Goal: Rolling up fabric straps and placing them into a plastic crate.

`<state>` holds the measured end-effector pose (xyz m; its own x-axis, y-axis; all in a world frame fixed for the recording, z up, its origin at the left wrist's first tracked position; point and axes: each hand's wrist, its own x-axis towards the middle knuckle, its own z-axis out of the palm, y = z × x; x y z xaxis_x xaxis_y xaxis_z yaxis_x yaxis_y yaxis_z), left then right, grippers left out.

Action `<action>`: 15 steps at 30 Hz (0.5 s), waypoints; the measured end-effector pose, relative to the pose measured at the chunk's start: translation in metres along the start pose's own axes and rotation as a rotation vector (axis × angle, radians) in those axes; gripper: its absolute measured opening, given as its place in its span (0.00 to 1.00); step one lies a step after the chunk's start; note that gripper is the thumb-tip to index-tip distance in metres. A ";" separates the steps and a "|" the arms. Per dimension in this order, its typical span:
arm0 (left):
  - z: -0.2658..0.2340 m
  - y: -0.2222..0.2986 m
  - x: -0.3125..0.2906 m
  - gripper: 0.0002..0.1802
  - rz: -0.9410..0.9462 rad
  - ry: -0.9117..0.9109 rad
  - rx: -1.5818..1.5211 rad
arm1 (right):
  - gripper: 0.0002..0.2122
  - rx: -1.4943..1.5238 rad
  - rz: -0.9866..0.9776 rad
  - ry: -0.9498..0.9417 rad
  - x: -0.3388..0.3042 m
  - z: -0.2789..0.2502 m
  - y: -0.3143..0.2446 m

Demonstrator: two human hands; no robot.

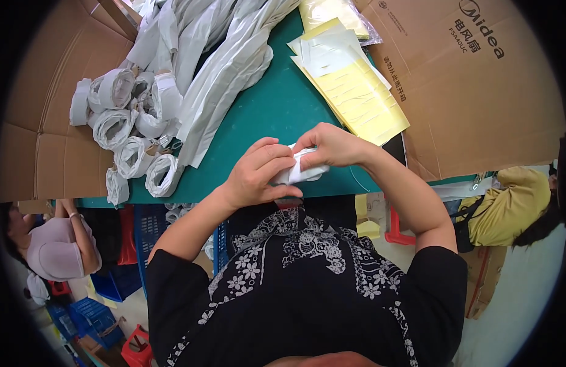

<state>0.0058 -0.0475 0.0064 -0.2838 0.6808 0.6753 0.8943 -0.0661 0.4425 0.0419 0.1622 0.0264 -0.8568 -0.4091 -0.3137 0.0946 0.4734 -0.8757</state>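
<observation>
Close to the front edge of the green table (277, 104), both hands work on one small white roll (307, 175) of flat, folded material. My left hand (258, 174) wraps it from the left, its thumb along the near side. From above right, my right hand (332, 147) pinches the top of the roll; the fingers hide part of it, and I cannot tell whether a small label is under them. Similar coiled white rolls (115, 128) lie heaped to the left. Beyond them long white strips (225, 79) stretch across the table. Yellow backing sheets with white labels (359, 101) lie beyond my right hand.
A brown carton flap (472, 92) borders the right side, another cardboard panel (38, 104) the left. A clear bag of yellow sheets (335, 18) sits at the back. Blue crates (151, 238) stand below the table. One person (56, 244) is at left, another in yellow (509, 205) at right.
</observation>
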 end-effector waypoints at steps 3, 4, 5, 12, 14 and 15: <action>-0.001 0.001 -0.002 0.18 0.020 -0.047 0.086 | 0.19 -0.073 -0.046 -0.029 0.003 -0.003 -0.003; -0.003 0.001 -0.003 0.18 0.017 -0.046 0.086 | 0.19 -0.072 -0.045 -0.031 0.002 -0.004 -0.005; -0.007 0.000 -0.004 0.19 0.026 -0.081 0.133 | 0.19 -0.010 -0.076 -0.098 -0.001 -0.007 -0.007; -0.019 -0.006 -0.003 0.11 0.361 0.040 0.449 | 0.14 0.621 0.219 -0.086 0.009 0.000 0.010; -0.020 -0.014 -0.005 0.10 0.430 0.036 0.495 | 0.11 0.794 0.217 -0.059 0.013 0.011 0.011; -0.022 -0.017 -0.006 0.10 0.501 0.031 0.535 | 0.13 0.906 0.248 0.001 0.013 0.013 0.007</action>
<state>-0.0156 -0.0665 0.0076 0.2014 0.6410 0.7406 0.9636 0.0062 -0.2674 0.0380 0.1498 0.0111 -0.7596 -0.3770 -0.5300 0.6329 -0.2407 -0.7359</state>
